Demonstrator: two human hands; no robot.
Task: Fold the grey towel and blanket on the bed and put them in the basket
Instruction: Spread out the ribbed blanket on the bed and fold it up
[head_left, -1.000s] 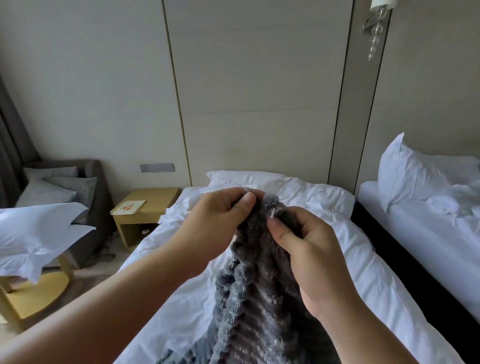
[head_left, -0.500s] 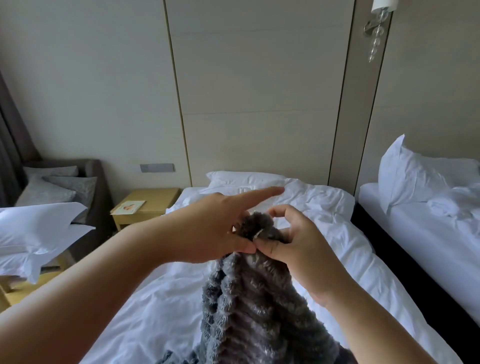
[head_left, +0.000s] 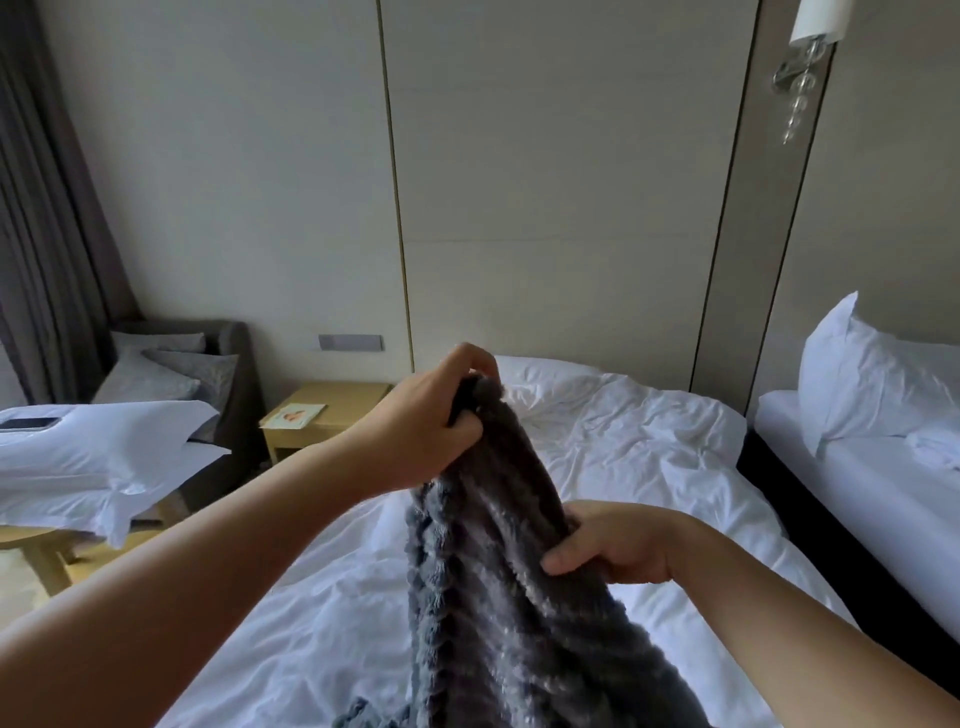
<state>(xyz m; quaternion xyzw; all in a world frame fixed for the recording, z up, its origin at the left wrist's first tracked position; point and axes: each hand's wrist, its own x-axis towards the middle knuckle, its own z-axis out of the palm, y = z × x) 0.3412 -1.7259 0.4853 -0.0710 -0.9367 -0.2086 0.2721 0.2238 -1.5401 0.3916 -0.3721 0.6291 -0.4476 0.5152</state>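
Note:
A fluffy ribbed grey blanket (head_left: 498, 597) hangs in front of me above the white bed (head_left: 649, 457), its lower part trailing down out of the frame. My left hand (head_left: 431, 421) pinches its top corner, held high. Lower and to the right, my right hand (head_left: 618, 545) grips the blanket's right edge. No grey towel or basket is in view.
A second white bed with a pillow (head_left: 862, 384) stands on the right across a dark gap. A wooden nightstand (head_left: 322, 421) with a card sits left of the bed, a grey armchair (head_left: 218, 374) behind it. White pillows (head_left: 98, 457) with a phone lie on a wooden table at left.
My right hand let go of the top corner and slid down the blanket's right edge. My left hand took the top corner alone and lifted it.

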